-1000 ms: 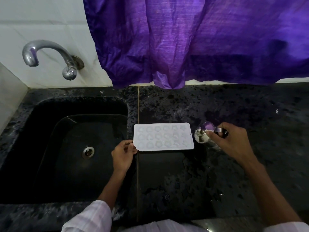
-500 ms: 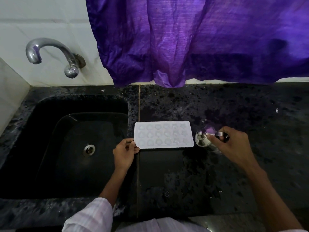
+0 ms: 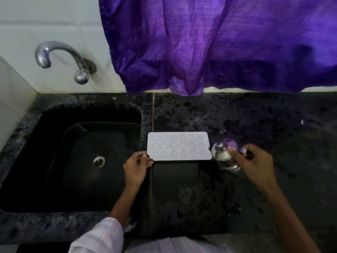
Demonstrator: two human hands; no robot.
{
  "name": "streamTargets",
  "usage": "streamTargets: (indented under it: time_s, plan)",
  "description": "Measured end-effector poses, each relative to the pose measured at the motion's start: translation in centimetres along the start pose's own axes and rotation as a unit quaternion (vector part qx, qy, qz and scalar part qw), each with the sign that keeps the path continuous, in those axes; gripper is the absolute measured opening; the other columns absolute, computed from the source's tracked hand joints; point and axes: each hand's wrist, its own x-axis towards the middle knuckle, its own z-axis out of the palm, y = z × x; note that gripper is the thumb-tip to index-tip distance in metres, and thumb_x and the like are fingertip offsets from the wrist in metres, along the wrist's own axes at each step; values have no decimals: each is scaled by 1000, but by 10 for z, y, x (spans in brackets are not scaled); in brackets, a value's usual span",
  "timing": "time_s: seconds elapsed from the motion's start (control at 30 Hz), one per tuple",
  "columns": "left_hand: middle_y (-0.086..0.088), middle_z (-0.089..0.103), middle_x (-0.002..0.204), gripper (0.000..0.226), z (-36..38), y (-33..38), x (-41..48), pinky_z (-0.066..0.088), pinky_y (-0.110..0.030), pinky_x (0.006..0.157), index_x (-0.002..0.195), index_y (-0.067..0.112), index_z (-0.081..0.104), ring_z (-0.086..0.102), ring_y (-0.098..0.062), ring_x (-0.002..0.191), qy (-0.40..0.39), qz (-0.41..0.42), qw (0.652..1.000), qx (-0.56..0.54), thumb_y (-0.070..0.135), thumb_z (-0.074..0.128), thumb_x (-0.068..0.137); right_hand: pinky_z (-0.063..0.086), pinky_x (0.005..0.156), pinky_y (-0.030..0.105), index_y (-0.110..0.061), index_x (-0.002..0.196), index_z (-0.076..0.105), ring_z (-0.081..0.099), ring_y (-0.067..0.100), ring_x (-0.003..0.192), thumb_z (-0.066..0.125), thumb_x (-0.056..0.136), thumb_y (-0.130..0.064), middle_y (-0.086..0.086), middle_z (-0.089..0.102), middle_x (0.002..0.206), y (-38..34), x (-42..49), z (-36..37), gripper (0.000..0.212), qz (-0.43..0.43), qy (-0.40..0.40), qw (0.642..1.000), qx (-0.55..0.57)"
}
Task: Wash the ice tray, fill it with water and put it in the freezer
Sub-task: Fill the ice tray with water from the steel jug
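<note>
The white ice tray (image 3: 179, 146) lies flat in the middle of the frame, on the black speckled counter (image 3: 255, 121), just right of the sink's (image 3: 54, 125) edge. Its long side runs left to right. It has three rows of shaped hollows (whether water stands in them cannot be told from here).

The left hand (image 3: 135, 166) pinches the tray's lower left corner, thumb on top and the other fingers curled beneath the edge. At the tray's right end, just beside it, is a small steel jug (image 3: 221, 154) with a knobbed lid, tilted so that its top leans toward the tray. The right hand (image 3: 255, 161) grips it, with the fingers wrapped round its handle side and one finger laid across its body. Whether the jug's base rests on the counter cannot be told.

The counter below the tray looks wet, with a glossy patch and small drops toward the lower right. The sink fills the left of the frame, dark and deep, with a round metal drain (image 3: 98, 161) at its bottom. A curved metal tap (image 3: 60, 57) comes out of the pale tiled wall (image 3: 54, 19) at the upper left. A purple curtain (image 3: 218, 42) hangs across the upper right, its hem just above the back of the counter. A pale striped sleeve (image 3: 98, 236) shows at the bottom edge.
</note>
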Motion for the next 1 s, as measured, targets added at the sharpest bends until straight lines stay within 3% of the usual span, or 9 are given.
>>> streamTargets:
  time_s: [0.23, 0.43, 0.57, 0.8, 1.0]
  plan:
    - [-4, 70, 74, 13, -5, 17, -27, 53, -22, 54, 99, 13, 69, 63, -7, 53, 18, 21, 1000, 5, 12, 56, 100, 35, 65, 37, -5, 62, 43, 36, 22, 64, 78, 74, -35, 11, 40, 63, 6, -27, 29, 48, 86, -18, 970, 228]
    - [-1, 77, 88, 17, -5, 34, -56, 57, -23, 71, 105, 15, 74, 71, -12, 77, -110, -9, 990, -84, 16, 58, 99, 35, 68, 35, -12, 63, 46, 39, 24, 77, 84, 68, -43, 14, 41, 72, 6, -56, 81, 50, 142, -64, 921, 358]
    - [2, 78, 100, 23, -6, 34, -71, 59, -30, 85, 112, 16, 75, 73, -14, 98, -160, -21, 981, -103, 24, 58, 99, 36, 70, 37, -11, 65, 48, 40, 25, 74, 85, 65, -48, 15, 42, 72, -2, -69, 114, 53, 149, -118, 906, 378]
    - [3, 78, 104, 19, -30, 20, -76, 55, -42, 96, 109, 16, 77, 73, -16, 103, -88, -3, 991, -96, 16, 66, 94, 34, 76, 42, -3, 65, 42, 40, 27, 78, 81, 71, -47, 16, 42, 73, -10, -82, 145, 59, 129, -178, 891, 397]
    - [5, 78, 102, 18, -42, 12, -78, 55, -45, 97, 107, 15, 79, 73, -14, 101, -53, -6, 996, -75, 13, 66, 94, 30, 67, 34, -14, 61, 47, 34, 21, 68, 71, 78, -36, 9, 36, 65, -16, -85, 153, 37, 121, -211, 894, 378]
